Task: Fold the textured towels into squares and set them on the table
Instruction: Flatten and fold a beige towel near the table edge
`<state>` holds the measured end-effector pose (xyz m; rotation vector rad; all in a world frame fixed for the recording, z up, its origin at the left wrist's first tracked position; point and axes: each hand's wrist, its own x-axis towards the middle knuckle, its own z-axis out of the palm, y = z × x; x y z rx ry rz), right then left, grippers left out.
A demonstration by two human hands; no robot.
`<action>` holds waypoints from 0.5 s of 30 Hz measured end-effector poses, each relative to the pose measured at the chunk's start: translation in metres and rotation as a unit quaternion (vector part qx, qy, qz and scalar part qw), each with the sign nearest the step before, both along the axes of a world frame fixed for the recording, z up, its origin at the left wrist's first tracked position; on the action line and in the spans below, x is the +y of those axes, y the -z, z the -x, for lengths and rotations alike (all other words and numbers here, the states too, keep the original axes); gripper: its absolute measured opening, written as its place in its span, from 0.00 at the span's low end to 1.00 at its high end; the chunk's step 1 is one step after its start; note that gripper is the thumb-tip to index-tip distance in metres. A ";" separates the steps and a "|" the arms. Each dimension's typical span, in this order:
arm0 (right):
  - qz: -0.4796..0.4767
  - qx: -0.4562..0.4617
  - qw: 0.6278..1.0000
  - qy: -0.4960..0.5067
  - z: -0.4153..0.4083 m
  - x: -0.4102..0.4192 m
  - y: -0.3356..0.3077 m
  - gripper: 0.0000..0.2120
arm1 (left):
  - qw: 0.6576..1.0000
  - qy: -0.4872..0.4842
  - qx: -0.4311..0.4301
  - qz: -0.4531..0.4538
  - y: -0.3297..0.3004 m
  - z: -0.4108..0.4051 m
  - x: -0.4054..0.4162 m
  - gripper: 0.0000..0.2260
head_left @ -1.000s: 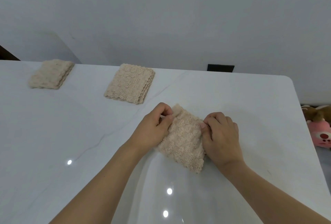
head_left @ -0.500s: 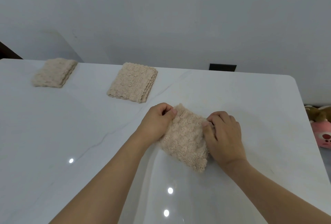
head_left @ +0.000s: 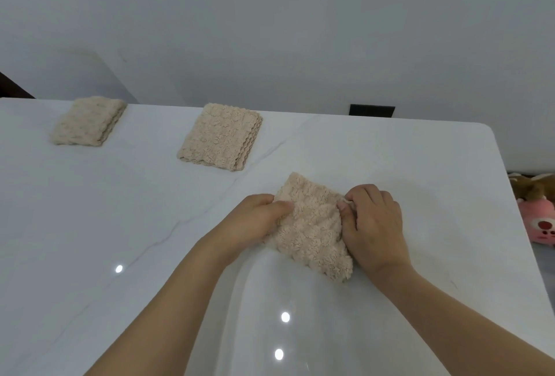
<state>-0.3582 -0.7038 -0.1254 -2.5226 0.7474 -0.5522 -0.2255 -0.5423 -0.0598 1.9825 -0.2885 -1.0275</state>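
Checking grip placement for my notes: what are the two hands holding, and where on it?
Both hold the near folded towel: left hand pinches its left edge, right hand its right edge.

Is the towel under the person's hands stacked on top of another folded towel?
No, the towel lies alone on the table, apart from both folded towels.

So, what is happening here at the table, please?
A person is folding small beige textured towels on a white table. Both hands are on one towel near the middle: the left hand grips its left edge and the right hand pinches its right edge. Two folded towels already lie farther back, one at the far left and one nearer the centre. Plush toys sit beyond the table's right edge.
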 end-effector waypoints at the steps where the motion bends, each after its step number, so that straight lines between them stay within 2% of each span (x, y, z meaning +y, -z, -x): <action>1: 0.002 -0.001 1.000 0.000 0.000 0.000 0.000 0.10 | 0.999 0.001 0.040 0.037 -0.001 0.000 0.006 0.17; 4: 0.009 -0.004 1.000 -0.002 0.000 0.000 -0.001 0.11 | 0.993 0.001 0.069 0.097 -0.001 -0.002 0.019 0.23; 6: 0.008 -0.001 1.000 -0.002 -0.001 0.000 -0.001 0.12 | 0.995 0.034 0.054 0.071 0.001 -0.001 0.020 0.19; 9: 0.014 0.006 1.000 -0.002 -0.001 0.000 0.000 0.12 | 0.992 0.092 0.082 0.035 0.001 -0.003 0.021 0.14; 11: 0.024 0.015 1.000 -0.002 -0.001 0.001 0.000 0.13 | 0.992 0.125 0.018 -0.027 0.003 -0.005 0.022 0.15; 13: 0.027 0.016 0.999 0.004 0.000 0.002 0.001 0.13 | 0.973 0.161 -0.115 -0.122 0.002 -0.007 0.018 0.19; 15: 0.024 0.013 1.000 0.013 -0.001 0.001 0.000 0.12 | 0.955 0.163 -0.213 -0.126 0.001 -0.005 0.015 0.18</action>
